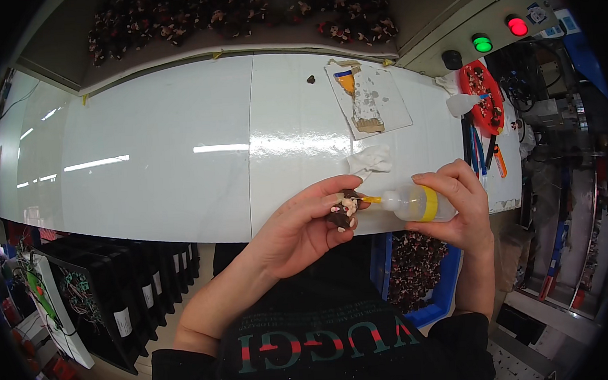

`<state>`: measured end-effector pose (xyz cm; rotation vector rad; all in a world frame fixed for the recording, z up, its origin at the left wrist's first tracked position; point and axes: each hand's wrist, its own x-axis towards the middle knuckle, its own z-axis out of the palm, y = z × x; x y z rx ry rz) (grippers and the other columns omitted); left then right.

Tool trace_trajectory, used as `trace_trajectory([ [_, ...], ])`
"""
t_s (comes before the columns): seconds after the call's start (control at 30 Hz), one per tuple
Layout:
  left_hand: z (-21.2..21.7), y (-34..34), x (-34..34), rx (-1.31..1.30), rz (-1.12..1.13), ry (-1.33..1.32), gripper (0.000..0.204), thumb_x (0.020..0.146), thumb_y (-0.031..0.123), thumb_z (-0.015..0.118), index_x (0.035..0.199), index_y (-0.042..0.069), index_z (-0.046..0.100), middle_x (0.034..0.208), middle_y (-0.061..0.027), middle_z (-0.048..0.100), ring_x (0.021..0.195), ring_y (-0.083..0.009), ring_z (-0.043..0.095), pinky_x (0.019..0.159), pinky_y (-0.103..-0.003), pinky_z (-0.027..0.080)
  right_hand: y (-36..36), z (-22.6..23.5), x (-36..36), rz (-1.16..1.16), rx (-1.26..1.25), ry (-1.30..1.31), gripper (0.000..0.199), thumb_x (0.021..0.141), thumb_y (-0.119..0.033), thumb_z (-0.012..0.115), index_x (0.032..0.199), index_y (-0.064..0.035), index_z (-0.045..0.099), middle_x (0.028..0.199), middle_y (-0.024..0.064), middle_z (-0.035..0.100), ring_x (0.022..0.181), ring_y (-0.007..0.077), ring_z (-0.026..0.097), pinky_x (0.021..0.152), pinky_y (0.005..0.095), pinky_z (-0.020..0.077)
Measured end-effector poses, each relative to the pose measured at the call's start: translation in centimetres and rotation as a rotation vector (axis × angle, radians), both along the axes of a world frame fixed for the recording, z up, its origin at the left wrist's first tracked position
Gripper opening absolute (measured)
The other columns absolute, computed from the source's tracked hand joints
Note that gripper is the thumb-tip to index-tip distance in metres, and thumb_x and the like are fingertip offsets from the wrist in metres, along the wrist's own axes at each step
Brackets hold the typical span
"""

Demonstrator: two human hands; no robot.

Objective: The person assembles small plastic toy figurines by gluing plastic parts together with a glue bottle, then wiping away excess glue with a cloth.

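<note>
Between the thumb and fingers of my left hand is a small brown and cream figurine, held over the front edge of the white table. My right hand is wrapped round a clear squeeze bottle with a yellow band, tipped on its side. Its thin yellow nozzle points left and meets the figurine's upper right side; whether it touches I cannot tell. Just beyond the hands lies a crumpled white tissue. Part of the figurine is hidden by my fingers.
A stained clear board lies farther back, beside a small brown piece. At right are a red tray of small parts, a white bottle and an orange cutter. Below the table sits a blue bin of figurines; more fill a shelf.
</note>
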<state>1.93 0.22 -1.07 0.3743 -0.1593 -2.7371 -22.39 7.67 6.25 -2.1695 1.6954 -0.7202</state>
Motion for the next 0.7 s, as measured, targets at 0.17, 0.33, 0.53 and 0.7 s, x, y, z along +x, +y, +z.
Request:
trace_trajectory([
  [0.17,-0.1,0.0,0.1,0.002,0.000,-0.003,0.040,0.093,0.015,0.047,0.131,0.003,0.042,0.114,-0.0152,0.056,0.088,-0.0135,0.059,0.079,-0.026,0.052,0.0,0.0,0.1,-0.009,0.004,0.011,0.057,0.052,-0.022,0.086,0.102,-0.0058,0.066,0.085,0.0056,0.055,0.074,0.0188,0.054,0.062,0.0278,0.0456],
  [0.33,-0.1,0.2,0.0,0.001,0.009,0.012,0.039,0.093,0.014,0.047,0.130,0.003,0.042,0.114,-0.0156,0.056,0.088,-0.0138,0.060,0.079,-0.026,0.052,0.4,0.0,-0.2,-0.026,0.020,0.011,0.056,0.052,-0.022,0.086,0.102,-0.0058,0.066,0.084,0.0058,0.055,0.075,0.0190,0.054,0.063,0.0282,0.0461],
  [0.53,0.8,0.4,-0.4,-0.014,0.011,-0.146,0.042,0.089,0.015,0.050,0.128,0.003,0.042,0.113,-0.0203,0.054,0.082,-0.0178,0.056,0.073,-0.027,0.051,0.6,0.2,-0.2,-0.036,0.022,0.019,0.056,0.053,-0.022,0.086,0.102,-0.0058,0.066,0.085,0.0060,0.055,0.075,0.0191,0.055,0.063,0.0284,0.0463],
  [0.7,1.0,0.5,-0.7,-0.014,0.015,-0.157,0.043,0.089,0.014,0.050,0.129,0.002,0.042,0.113,-0.0202,0.054,0.083,-0.0182,0.056,0.073,-0.027,0.051,0.8,-0.2,-0.7,-0.029,0.008,-0.011,0.056,0.053,-0.022,0.086,0.103,-0.0056,0.066,0.085,0.0062,0.055,0.076,0.0189,0.054,0.064,0.0282,0.0463],
])
